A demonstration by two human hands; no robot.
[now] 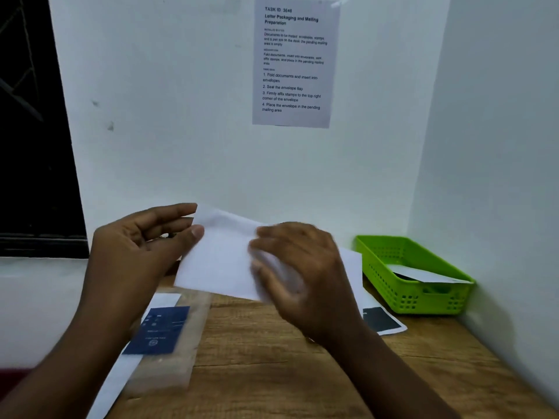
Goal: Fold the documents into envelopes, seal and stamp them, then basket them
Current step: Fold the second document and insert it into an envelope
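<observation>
**Wooden desk: surface contents**

The brown wood-grain desk (272, 358) stood against white walls. On it lay: a green perforated plastic basket (393, 267) at the right rear corner; a white sheet with a black printed block (381, 320) beside the basket; a clear plastic packet bearing a dark blue card (163, 331) at left, over white paper (116, 385).

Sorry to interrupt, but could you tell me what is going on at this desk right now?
A person is preparing letters for mailing. Both hands hold a white paper above the wooden desk: the left hand pinches its left edge, and the right hand, blurred by motion, covers its right side. Whether it is a folded document or an envelope is hard to tell. The green basket at the right already holds one white envelope. An instruction sheet hangs on the wall.
</observation>
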